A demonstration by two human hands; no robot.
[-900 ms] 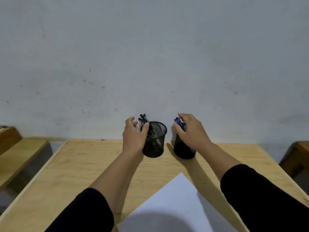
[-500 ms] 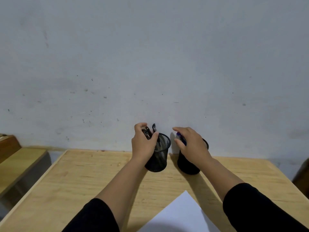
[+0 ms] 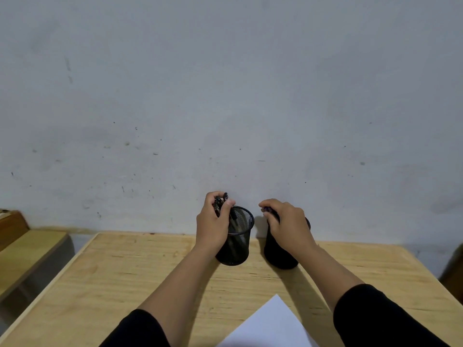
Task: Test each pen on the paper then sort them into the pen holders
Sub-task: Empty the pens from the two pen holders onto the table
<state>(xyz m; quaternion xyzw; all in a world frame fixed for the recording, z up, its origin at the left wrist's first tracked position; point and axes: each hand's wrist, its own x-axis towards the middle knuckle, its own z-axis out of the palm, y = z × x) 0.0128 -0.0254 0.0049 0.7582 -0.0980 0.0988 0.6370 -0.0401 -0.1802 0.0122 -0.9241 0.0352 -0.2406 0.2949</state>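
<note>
Two black mesh pen holders stand at the far edge of the wooden table, by the wall. My left hand [image 3: 213,226] is closed around a bunch of black pens [image 3: 220,205] that stick up out of the left pen holder [image 3: 239,242]. My right hand [image 3: 288,224] covers the top of the right pen holder [image 3: 276,256] and grips blue pens [image 3: 268,209], of which only the tips show beside the fingers. A corner of the white paper [image 3: 271,324] lies near the table's front edge.
The wooden table [image 3: 112,284] ends against a grey wall [image 3: 225,96]. Another wooden bench [image 3: 27,249] stands lower to the left, and a brown piece of furniture [image 3: 453,274] shows at the right edge.
Both hands have closed tighter over the pens in their holders. My view has tilted up, so less of the paper shows.
</note>
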